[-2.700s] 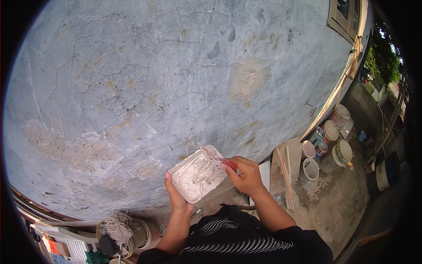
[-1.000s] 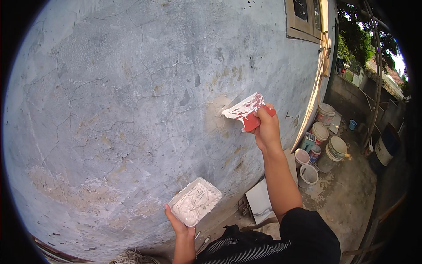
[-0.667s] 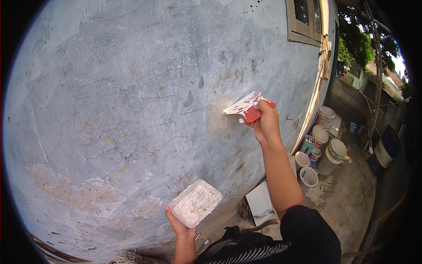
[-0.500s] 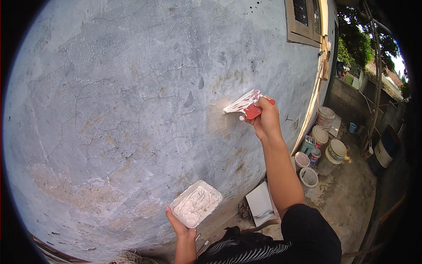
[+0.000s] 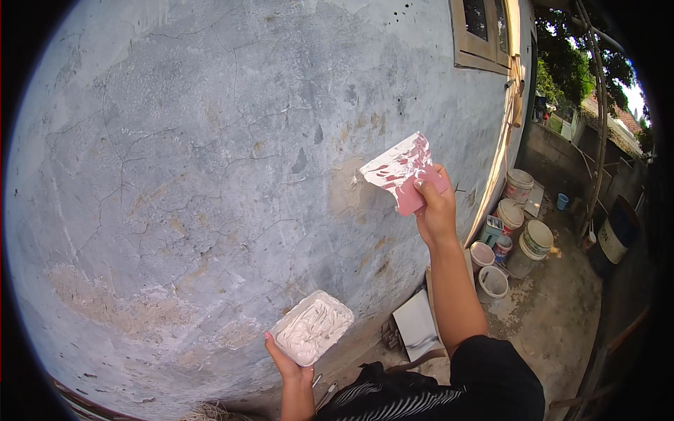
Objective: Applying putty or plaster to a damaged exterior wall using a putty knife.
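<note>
A red plastic putty spreader (image 5: 414, 184), its face streaked with white putty, is gripped by its back edge in my right hand (image 5: 438, 210). Its coated edge is beside a tan filled patch (image 5: 346, 189) on the cracked blue-grey wall (image 5: 210, 140); a small ridge of putty shows on that patch. Lower down, my left hand (image 5: 289, 365) supports a shallow rectangular tub (image 5: 313, 328) filled with whitish putty, its surface furrowed. The thumb lies along the tub's side and the other fingers are hidden underneath.
Several used paint buckets (image 5: 537, 238) stand along the wall's foot at right. A pale flat panel (image 5: 415, 324) leans low near my body. A wooden window (image 5: 481, 35) is set in the wall at upper right, and a dark drum (image 5: 618, 238) stands far right.
My right hand has turned the spreader so its putty-covered face shows more broadly, and its edge has come slightly away from the patch. The left hand with the tub is nearly still.
</note>
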A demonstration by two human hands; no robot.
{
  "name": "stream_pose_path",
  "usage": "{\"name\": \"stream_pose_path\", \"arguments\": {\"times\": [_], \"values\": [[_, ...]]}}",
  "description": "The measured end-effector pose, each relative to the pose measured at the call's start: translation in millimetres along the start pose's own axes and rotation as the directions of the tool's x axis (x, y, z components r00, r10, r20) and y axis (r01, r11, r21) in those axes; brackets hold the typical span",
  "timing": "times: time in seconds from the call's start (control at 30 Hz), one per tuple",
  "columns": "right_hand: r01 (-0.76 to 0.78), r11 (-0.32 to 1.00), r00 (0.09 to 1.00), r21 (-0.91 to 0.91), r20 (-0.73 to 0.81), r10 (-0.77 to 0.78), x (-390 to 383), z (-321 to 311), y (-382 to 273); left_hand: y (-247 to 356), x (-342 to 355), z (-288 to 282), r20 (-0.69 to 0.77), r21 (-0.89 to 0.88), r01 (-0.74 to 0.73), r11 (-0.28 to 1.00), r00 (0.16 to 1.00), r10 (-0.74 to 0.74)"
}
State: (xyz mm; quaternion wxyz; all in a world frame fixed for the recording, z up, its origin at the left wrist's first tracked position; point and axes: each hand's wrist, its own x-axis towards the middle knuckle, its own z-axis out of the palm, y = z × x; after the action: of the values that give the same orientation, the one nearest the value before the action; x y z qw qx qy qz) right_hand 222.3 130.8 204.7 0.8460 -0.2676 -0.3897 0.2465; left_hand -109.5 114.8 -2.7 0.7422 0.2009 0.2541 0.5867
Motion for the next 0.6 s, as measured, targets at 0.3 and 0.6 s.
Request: {"name": "stream_pose_path", "arguments": {"times": [0.3, 0.6], "values": [[-0.043, 0.988, 0.974, -0.151, 0.215, 0.075, -49, -21, 21, 0, -3, 0, -0.023, 0.002, -0.007, 1.000, 1.000, 0.007], [0.636, 0.694, 0.326, -0.339, 0.932, 0.157, -129, -20, 34, 10, 3, 29, -0.078, -0.083, 0.055, 0.995, 0.995, -0.062]]}}
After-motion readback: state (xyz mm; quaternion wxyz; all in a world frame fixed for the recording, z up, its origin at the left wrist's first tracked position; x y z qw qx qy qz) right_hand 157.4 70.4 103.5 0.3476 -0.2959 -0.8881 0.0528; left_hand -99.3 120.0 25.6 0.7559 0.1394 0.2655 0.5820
